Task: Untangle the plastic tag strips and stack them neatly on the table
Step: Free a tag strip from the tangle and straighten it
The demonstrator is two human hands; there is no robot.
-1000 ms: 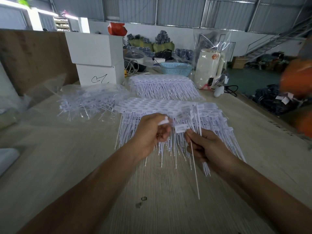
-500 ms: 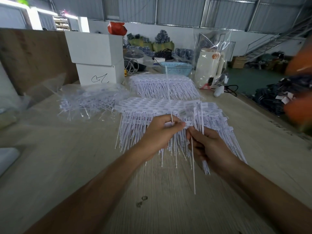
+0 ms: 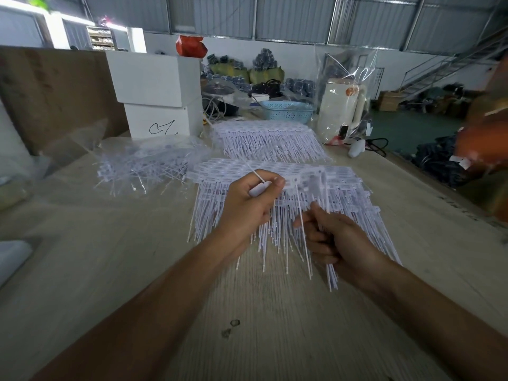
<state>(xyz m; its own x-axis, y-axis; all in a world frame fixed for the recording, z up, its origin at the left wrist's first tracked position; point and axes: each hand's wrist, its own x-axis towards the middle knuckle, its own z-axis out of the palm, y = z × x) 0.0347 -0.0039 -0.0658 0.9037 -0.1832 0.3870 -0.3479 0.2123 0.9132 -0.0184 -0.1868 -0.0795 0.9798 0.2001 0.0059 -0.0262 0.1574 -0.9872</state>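
Observation:
A near stack of white plastic tag strips (image 3: 354, 193) lies flat on the wooden table (image 3: 110, 270), heads at the back, thin tails pointing towards me. My left hand (image 3: 247, 204) pinches the head of a single tag strip (image 3: 259, 188) between thumb and fingers, above the stack's left half. My right hand (image 3: 332, 240) grips the tails of a short strip of tags (image 3: 305, 188), held up over the stack's middle. A second neat stack (image 3: 264, 138) lies further back. A tangled heap of tags (image 3: 148, 169) lies on clear plastic at the left.
Two stacked white boxes (image 3: 156, 94) stand behind the tangled heap. A blue basket (image 3: 287, 111) and a white jug in a clear bag (image 3: 343, 105) stand at the table's far end. The table's right edge (image 3: 439, 193) runs diagonally. A white object (image 3: 11, 257) sits at far left.
My left hand pulled one tag free of the bunch in my right hand, swung its tail up and then to the left. My right hand shifted slightly lower on the tails.

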